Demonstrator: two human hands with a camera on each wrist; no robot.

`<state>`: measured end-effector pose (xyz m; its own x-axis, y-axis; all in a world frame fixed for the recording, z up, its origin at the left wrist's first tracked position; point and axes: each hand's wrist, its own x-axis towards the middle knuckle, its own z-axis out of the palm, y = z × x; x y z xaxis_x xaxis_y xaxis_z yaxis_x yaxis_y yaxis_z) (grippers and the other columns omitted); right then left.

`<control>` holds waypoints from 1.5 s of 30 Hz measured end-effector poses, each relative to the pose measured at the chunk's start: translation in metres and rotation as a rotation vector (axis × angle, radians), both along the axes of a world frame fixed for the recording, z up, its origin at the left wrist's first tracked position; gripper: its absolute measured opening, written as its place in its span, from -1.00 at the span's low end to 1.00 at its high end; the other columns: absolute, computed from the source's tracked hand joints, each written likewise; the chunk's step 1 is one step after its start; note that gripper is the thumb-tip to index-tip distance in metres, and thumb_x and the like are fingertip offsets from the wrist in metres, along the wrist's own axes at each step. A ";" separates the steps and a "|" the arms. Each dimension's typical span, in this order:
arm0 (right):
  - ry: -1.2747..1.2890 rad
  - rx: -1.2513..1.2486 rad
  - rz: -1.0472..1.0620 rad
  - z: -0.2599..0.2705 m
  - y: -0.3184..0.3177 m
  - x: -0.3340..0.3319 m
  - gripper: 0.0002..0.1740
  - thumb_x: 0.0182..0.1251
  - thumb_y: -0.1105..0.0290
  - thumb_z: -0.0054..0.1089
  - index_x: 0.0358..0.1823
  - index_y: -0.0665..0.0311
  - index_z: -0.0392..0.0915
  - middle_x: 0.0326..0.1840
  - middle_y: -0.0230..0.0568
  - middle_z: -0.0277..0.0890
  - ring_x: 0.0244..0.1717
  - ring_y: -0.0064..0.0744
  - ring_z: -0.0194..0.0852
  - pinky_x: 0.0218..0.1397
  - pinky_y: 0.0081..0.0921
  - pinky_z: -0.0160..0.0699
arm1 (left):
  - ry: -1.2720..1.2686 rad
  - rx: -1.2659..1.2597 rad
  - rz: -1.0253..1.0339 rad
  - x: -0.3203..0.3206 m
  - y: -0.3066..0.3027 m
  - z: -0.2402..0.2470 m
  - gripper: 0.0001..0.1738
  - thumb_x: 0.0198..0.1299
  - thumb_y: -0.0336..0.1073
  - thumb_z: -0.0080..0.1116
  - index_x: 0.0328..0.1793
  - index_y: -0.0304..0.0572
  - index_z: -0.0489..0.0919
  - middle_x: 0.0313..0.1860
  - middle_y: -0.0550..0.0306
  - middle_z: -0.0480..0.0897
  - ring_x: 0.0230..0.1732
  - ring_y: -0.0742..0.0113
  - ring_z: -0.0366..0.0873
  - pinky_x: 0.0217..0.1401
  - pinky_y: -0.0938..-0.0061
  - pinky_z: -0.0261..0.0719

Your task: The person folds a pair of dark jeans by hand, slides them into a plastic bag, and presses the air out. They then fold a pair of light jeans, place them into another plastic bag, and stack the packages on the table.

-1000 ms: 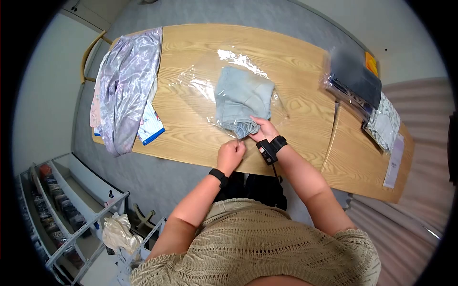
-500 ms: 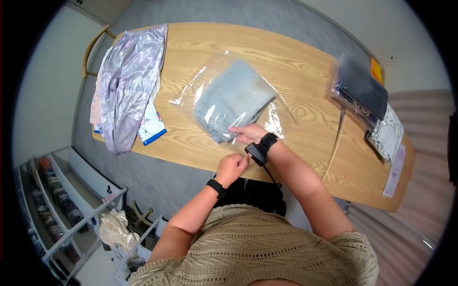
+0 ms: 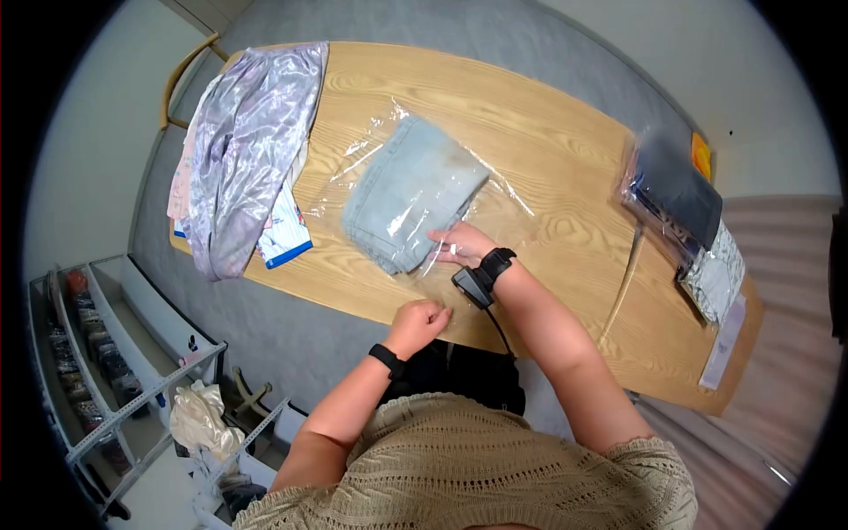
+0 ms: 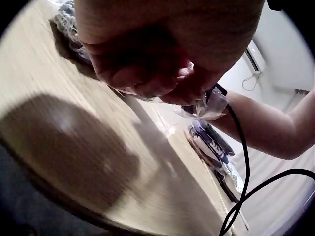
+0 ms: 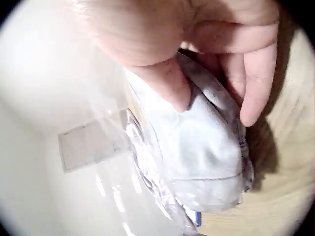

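Observation:
A folded light-blue denim garment (image 3: 415, 194) lies inside a clear plastic bag (image 3: 511, 208) on the wooden table. My right hand (image 3: 464, 243) grips the garment's near right edge. In the right wrist view the thumb lies on top of the denim (image 5: 202, 142), with the fingers round its other side. At the table's near edge, my left hand (image 3: 417, 327) is curled with its fingertips pinching the bag's mouth edge. In the left wrist view a bit of clear film (image 4: 212, 105) shows beside those fingers, which are in shadow.
A shiny lilac garment (image 3: 256, 150) drapes over other clothes at the table's left end. Bagged dark clothing (image 3: 676, 199) and a patterned packet (image 3: 711, 278) lie at the right. A shelf rack (image 3: 132, 406) stands at lower left. A black cable (image 3: 502, 331) hangs from the right wrist.
The denim has turned and shifted left, deeper into the bag, its rolled near end now flatter. My right hand has moved slightly left with it; the left hand stays low near the table edge.

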<state>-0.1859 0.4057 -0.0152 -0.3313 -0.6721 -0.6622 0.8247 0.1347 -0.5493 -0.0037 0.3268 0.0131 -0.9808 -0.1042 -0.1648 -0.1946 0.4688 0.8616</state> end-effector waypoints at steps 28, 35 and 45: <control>-0.243 -0.353 -0.739 -0.021 0.003 0.017 -0.67 0.28 0.48 0.14 0.04 0.41 0.36 0.03 -0.15 0.44 -0.05 -0.33 0.47 0.03 -0.52 0.54 | 0.031 -0.043 -0.281 0.004 -0.004 0.010 -0.68 0.09 -0.23 0.15 -0.60 -0.28 0.47 -0.60 -0.11 0.48 -0.51 -0.09 0.45 -0.46 0.19 0.38; 0.024 0.232 -0.338 -0.013 0.006 0.005 -0.61 0.23 0.27 0.26 -0.06 0.41 0.44 -0.11 -0.16 0.54 -0.26 -0.40 0.59 -0.34 -0.65 0.50 | 0.047 -0.028 -0.314 0.004 -0.008 0.010 -0.69 0.09 -0.24 0.15 -0.62 -0.27 0.47 -0.60 -0.08 0.48 -0.51 -0.06 0.46 -0.46 0.22 0.39; -0.042 0.105 -0.667 -0.018 0.070 0.008 -0.43 0.27 0.11 0.17 0.14 0.29 0.22 -0.09 -0.02 0.45 -0.34 -0.35 0.55 -0.39 -0.53 0.52 | -0.008 -0.001 -0.361 0.003 0.000 0.006 -0.68 0.09 -0.24 0.15 -0.63 -0.27 0.45 -0.61 -0.09 0.47 -0.51 -0.06 0.45 -0.45 0.21 0.38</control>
